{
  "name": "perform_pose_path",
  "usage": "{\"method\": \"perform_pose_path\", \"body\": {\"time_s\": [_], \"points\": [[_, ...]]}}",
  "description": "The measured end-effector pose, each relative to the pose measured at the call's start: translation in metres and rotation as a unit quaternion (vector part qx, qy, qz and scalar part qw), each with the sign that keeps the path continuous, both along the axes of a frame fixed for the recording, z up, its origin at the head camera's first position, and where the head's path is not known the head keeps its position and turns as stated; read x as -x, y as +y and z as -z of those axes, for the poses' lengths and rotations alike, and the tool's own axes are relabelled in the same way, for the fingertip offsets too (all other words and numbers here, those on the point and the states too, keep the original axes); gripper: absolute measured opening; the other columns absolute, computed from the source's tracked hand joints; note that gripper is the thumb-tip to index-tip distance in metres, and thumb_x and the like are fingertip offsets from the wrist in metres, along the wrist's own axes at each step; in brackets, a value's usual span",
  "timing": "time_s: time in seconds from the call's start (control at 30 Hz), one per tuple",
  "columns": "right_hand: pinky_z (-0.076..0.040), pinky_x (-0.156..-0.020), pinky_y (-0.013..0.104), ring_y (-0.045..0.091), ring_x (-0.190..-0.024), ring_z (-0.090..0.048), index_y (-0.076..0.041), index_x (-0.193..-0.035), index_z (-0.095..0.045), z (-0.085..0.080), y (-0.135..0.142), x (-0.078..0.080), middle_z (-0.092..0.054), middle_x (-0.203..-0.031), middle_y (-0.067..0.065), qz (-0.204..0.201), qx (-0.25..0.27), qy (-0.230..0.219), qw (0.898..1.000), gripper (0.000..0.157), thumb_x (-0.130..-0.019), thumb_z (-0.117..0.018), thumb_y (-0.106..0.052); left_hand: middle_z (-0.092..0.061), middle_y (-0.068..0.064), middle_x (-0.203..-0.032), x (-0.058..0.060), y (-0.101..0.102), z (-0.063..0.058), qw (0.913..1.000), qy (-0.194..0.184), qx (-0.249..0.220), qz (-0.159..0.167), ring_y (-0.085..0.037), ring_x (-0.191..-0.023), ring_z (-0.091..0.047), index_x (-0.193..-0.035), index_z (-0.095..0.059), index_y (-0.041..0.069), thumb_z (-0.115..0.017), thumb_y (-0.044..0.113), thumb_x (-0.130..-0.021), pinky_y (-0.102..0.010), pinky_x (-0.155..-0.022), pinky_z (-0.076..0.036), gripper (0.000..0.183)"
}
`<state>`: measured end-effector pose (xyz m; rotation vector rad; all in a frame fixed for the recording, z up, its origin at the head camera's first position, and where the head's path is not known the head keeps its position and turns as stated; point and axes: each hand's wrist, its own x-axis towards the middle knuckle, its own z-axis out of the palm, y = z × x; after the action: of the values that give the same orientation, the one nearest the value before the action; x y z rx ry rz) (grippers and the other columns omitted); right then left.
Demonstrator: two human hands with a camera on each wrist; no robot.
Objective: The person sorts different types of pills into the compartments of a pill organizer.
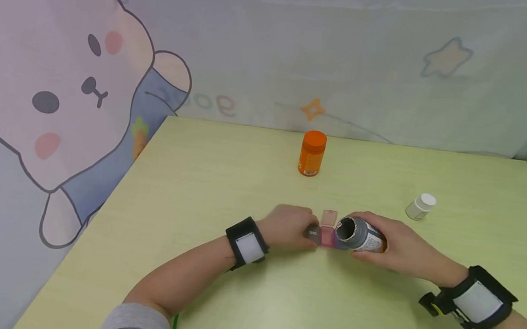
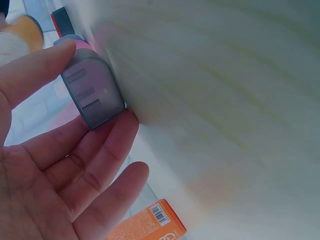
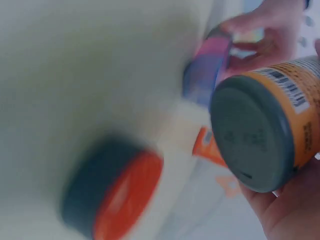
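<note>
A small pill box [image 1: 327,236] with grey, pink and blue sections lies on the table, its pink lid [image 1: 329,218] standing open. My left hand [image 1: 288,227] holds its grey end [image 2: 94,90] between thumb and fingers. From the right, my right hand [image 1: 399,242] grips a grey bottle [image 3: 250,132] with an orange and white label. That bottle is uncapped and tilted, its mouth [image 1: 346,229] at the blue end of the pill box. Whether anything is coming out cannot be seen. Pills inside the box are not discernible.
An orange bottle [image 1: 312,154] with an orange cap stands behind the hands. A small white bottle [image 1: 420,207] stands at the back right. Below the tilted bottle, a dark round cap with a red inside [image 3: 127,195] lies on the table.
</note>
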<state>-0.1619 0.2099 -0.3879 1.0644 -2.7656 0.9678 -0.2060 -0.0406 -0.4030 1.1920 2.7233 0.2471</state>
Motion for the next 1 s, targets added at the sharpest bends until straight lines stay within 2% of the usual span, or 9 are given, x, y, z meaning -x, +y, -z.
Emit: {"method": "perform_pose_path", "body": {"time_s": [0.1,0.2,0.3,0.47,0.73,0.83,1.0], "points": [[-0.044,-0.068,0.026,0.005,-0.081,-0.050,-0.026,-0.121,-0.048,-0.003,0.002,0.008,-0.054,-0.099,-0.012,-0.006,-0.095,0.072,0.993,0.057,-0.074,-0.068,-0.049,-0.048,0.010,-0.081,0.000,0.000,0.001,1.0000,-0.003,0.000,0.000,-0.005,-0.071,-0.045,-0.110,-0.061,0.016,-0.066,0.043,-0.078,-0.017,-0.057,-0.034,0.043],[-0.043,-0.064,0.026,0.006,-0.077,-0.048,-0.019,-0.120,-0.050,-0.004,0.001,0.015,-0.053,-0.094,-0.009,-0.015,-0.171,0.127,0.977,0.060,-0.072,-0.069,-0.049,-0.048,0.010,-0.081,0.000,0.000,0.002,0.9999,-0.010,0.001,-0.003,-0.005,-0.071,-0.045,-0.112,-0.060,0.016,-0.066,0.043,-0.078,-0.017,-0.057,-0.035,0.044],[-0.044,-0.066,0.030,0.010,-0.077,-0.049,-0.014,-0.119,-0.051,-0.005,-0.004,0.020,-0.053,-0.092,-0.005,-0.033,-0.217,0.172,0.960,0.061,-0.070,-0.070,-0.044,-0.048,0.010,-0.082,0.000,0.000,0.003,0.9999,-0.012,0.000,-0.007,-0.005,-0.071,-0.045,-0.113,-0.060,0.016,-0.066,0.043,-0.078,-0.017,-0.057,-0.034,0.045],[-0.045,-0.068,0.035,0.015,-0.078,-0.050,-0.012,-0.117,-0.051,-0.009,-0.011,0.024,-0.053,-0.090,-0.001,-0.054,-0.256,0.211,0.942,0.060,-0.069,-0.072,-0.041,-0.048,0.011,-0.082,0.001,0.000,0.004,0.9999,-0.011,-0.002,-0.011,-0.005,-0.071,-0.045,-0.113,-0.059,0.017,-0.066,0.044,-0.078,-0.017,-0.058,-0.034,0.045],[-0.045,-0.068,0.036,0.019,-0.079,-0.049,-0.012,-0.115,-0.053,-0.014,-0.017,0.026,-0.052,-0.090,0.004,-0.058,-0.304,0.232,0.922,0.063,-0.065,-0.075,-0.043,-0.048,0.011,-0.082,0.002,0.001,0.003,0.9998,-0.014,0.001,-0.015,-0.005,-0.072,-0.045,-0.113,-0.059,0.017,-0.066,0.045,-0.077,-0.017,-0.058,-0.035,0.047],[-0.045,-0.068,0.036,0.020,-0.080,-0.049,-0.012,-0.115,-0.052,-0.015,-0.018,0.027,-0.051,-0.091,0.005,-0.058,-0.312,0.239,0.918,0.066,-0.063,-0.076,-0.043,-0.048,0.011,-0.083,0.002,0.001,0.002,0.9997,-0.019,0.003,-0.017,-0.005,-0.072,-0.045,-0.114,-0.059,0.017,-0.066,0.044,-0.077,-0.018,-0.059,-0.035,0.046],[-0.046,-0.069,0.037,0.021,-0.082,-0.049,-0.012,-0.115,-0.052,-0.016,-0.018,0.026,-0.051,-0.093,0.006,-0.059,-0.313,0.244,0.916,0.068,-0.060,-0.079,-0.042,-0.048,0.011,-0.082,0.002,0.001,0.002,0.9997,-0.020,0.001,-0.016,-0.005,-0.072,-0.045,-0.113,-0.059,0.016,-0.067,0.044,-0.077,-0.018,-0.058,-0.035,0.046]]}}
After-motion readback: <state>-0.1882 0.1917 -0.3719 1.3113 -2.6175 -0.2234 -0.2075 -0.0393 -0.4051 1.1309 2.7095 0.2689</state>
